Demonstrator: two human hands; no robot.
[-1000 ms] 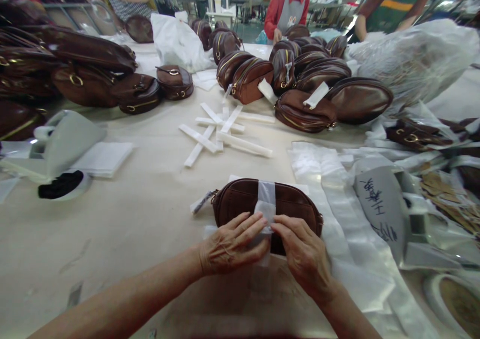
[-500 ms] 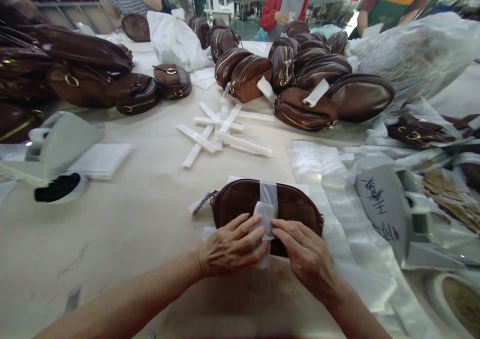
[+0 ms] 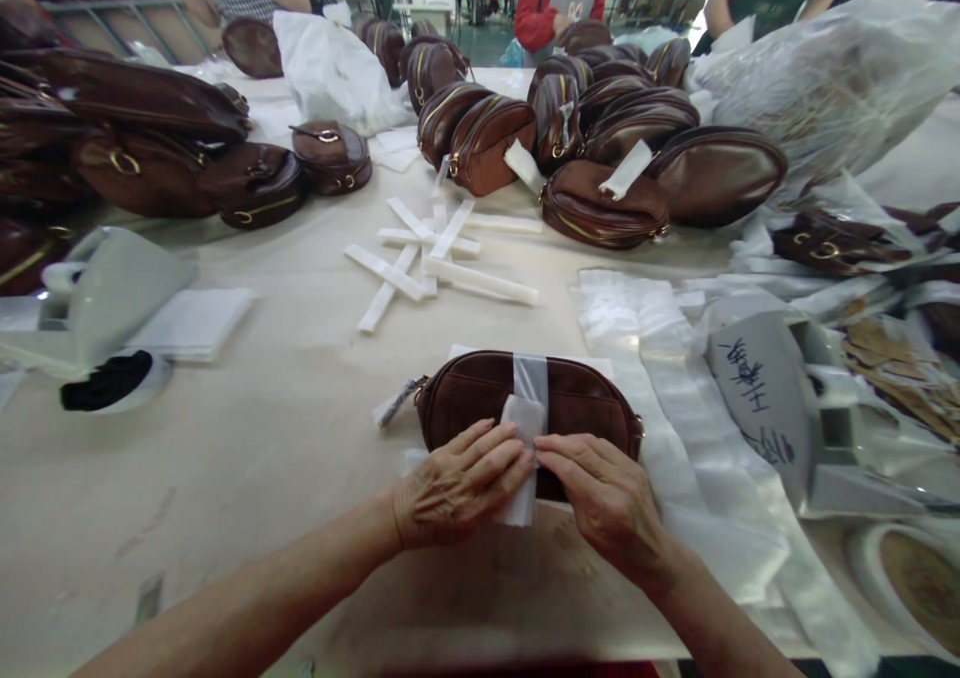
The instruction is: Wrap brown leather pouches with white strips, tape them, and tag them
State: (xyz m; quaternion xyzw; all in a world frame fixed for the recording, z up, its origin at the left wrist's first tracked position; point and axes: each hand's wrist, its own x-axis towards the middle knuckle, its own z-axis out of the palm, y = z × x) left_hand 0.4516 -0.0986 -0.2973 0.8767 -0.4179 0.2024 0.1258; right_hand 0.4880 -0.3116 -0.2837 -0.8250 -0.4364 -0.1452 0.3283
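A dark brown leather bag (image 3: 465,388) with rounded ends lies in front of me. A translucent plastic strip (image 3: 531,376) wraps round its middle, and a small white folded piece (image 3: 523,416) sits on the strip. My left hand (image 3: 465,483) rests on the bag's front with its fingers stretched out, the tips touching the folded piece and the strip. On the other side, my right hand (image 3: 607,493) has thumb and fingers pinched together at the strip's right edge. At the bag's left end hangs a wrapped zip pull (image 3: 397,403). White paper shows behind the bag.
White strips (image 3: 427,258) lie crossed beyond the bag. Several brown bags (image 3: 630,128) stand behind them, with more piled at left (image 3: 150,98). Plastic sleeves (image 3: 697,458) and a grey tape dispenser (image 3: 757,388) are at right; another dispenser (image 3: 112,288) is at left. People stand across the table.
The view has shifted slightly. Both hands stay at the strip, with the left fingers a little closer together and the strip's lower end showing more below them.
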